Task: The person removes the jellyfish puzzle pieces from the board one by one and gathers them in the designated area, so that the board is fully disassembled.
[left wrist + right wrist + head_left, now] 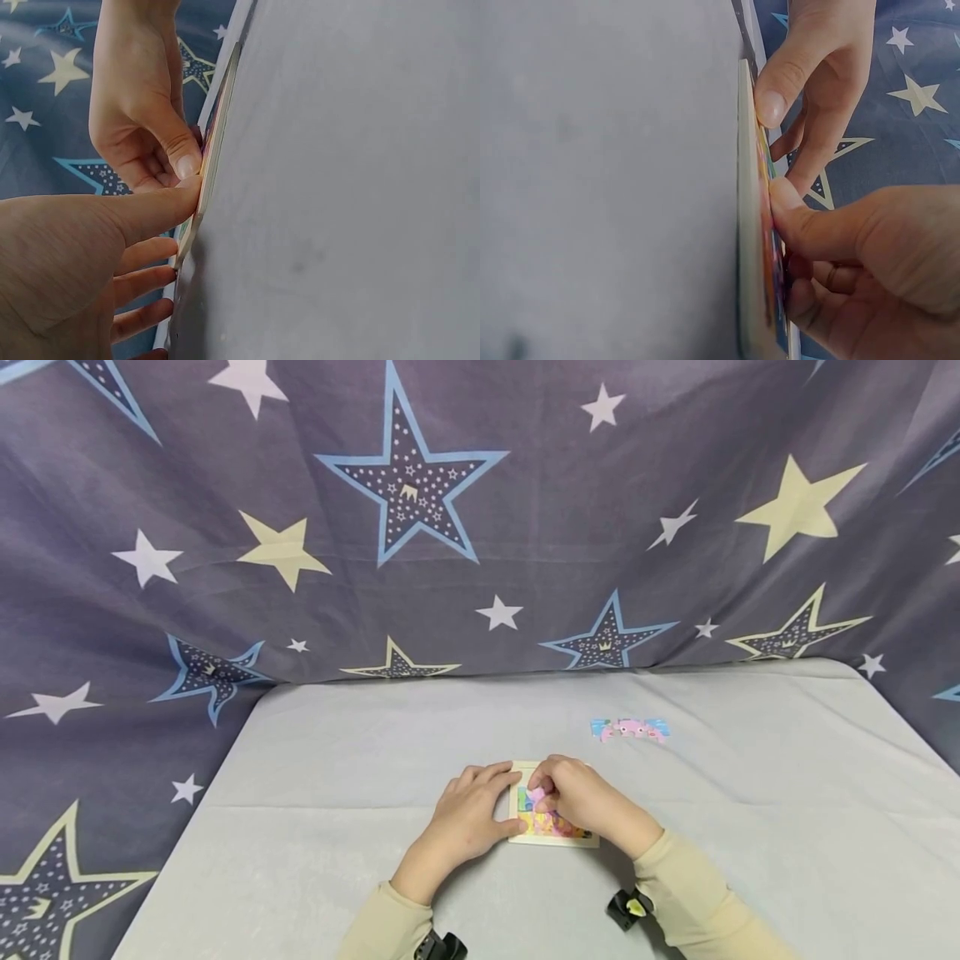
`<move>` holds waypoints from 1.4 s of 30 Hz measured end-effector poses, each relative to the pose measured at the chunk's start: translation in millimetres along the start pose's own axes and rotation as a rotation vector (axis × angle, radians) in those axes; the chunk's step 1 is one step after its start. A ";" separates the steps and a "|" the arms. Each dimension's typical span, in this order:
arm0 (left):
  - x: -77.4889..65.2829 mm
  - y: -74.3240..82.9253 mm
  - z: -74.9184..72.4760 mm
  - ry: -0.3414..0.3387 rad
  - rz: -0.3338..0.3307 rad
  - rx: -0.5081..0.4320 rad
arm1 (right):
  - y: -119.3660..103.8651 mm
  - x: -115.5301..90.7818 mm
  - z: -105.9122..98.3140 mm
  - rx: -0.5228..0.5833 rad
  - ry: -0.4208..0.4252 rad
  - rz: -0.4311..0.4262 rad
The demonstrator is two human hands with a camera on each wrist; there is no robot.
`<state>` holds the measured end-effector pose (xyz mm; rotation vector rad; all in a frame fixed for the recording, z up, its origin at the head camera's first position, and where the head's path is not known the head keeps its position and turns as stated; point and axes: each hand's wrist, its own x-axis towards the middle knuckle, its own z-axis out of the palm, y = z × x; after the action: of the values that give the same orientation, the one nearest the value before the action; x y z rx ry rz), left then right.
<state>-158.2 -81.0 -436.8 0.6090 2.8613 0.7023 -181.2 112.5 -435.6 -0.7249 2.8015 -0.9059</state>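
A small pink piece [536,794] sits pinched between the thumb and bent fingers of a person's right hand [581,793], over the left half of a pale-rimmed picture puzzle [555,842] on a grey cloth [300,868]. The fingers cover much of the spot, so whether the piece is seated or just above the board is hard to tell. Handling it well would seem to call for a light grip, the piece kept level and turned until its outline agrees with its neighbours, then even pressure from a fingertip; forcing a corner could lift the pieces beside it.

The board, a near-square with a plain cream frame, carries a band of yellow and pink along its near side and a blue-and-green patch [523,800] at left, while its far portion shows pale inside the rim. The left hand [465,814] spreads wide at the left edge, fingers extended and thumb resting on the near corner, a stance well suited to keeping the frame from sliding.

Beyond the board, to the right, a pink-and-blue picture strip [630,729] lies apart on the cloth. Beige sleeves [693,889] reach in from the near side; a star-patterned curtain [540,552] hangs behind.
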 end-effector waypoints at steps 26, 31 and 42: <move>1.4 3.8 2.0 0.016 -0.032 -0.011 | 4.7 -0.9 -0.1 0.006 -0.015 -0.051; 2.5 2.9 3.5 0.031 -0.039 -0.015 | 4.7 0.3 -1.9 0.015 -0.021 -0.058; 2.4 2.5 4.0 0.034 -0.041 -0.034 | 3.6 0.5 -1.9 0.019 -0.018 -0.046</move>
<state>-158.6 -76.3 -439.2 0.5369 2.8772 0.7608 -183.6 115.8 -436.1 -0.7944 2.7673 -0.9273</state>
